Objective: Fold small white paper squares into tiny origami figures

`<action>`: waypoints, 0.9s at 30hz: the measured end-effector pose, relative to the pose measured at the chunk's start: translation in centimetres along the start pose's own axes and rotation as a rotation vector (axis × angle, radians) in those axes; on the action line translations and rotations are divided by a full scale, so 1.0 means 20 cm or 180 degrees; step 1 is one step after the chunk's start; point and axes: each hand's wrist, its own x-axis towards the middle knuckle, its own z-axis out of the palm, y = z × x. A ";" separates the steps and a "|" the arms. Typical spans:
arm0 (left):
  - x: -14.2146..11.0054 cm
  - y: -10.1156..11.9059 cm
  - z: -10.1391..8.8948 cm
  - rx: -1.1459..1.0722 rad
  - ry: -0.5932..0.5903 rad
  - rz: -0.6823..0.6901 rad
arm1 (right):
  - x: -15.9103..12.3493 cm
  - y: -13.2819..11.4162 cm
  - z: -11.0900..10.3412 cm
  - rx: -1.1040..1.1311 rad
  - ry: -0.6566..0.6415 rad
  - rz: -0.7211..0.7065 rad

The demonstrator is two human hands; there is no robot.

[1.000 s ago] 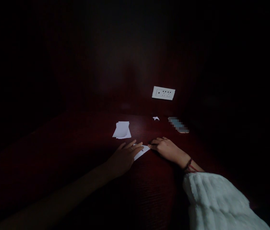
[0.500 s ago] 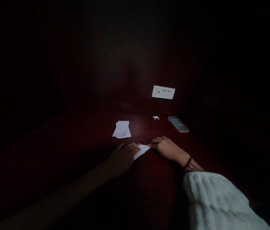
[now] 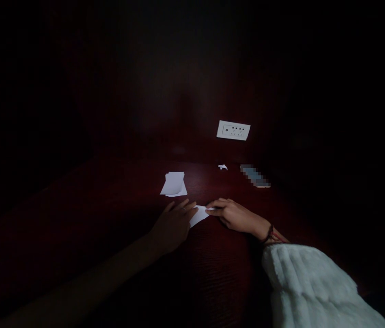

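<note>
A folded piece of white paper [image 3: 198,216] lies on the dark red table between my two hands. My left hand [image 3: 173,228] rests on its left part with the fingers stretched out and apart, a ring showing on one finger. At the paper's right tip, my right hand [image 3: 235,215] has its thumb and forefinger closed in a pinch on the corner. Part of the paper is hidden under my left fingers.
Just beyond my left hand is a small stack of white paper sheets [image 3: 173,184]. Farther back sit a small folded paper piece [image 3: 223,167] and a phone [image 3: 255,176] with a blurred screen. A white socket panel [image 3: 233,130] is on the wall.
My right hand has shifted slightly left along the paper's tip, with its fingers now over the corner. My left hand has slid a little to the left.
</note>
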 end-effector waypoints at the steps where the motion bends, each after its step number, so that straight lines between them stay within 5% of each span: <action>1: 0.00 0.00 0.00 0.0006 0.0002 -0.0042 | 0.00 0.00 0.00 0.0010 -0.0013 0.0005; 27: 0.00 0.01 -0.04 0.0065 -0.0016 -0.0232 | 0.01 0.01 -0.02 -0.0635 -0.0032 0.0506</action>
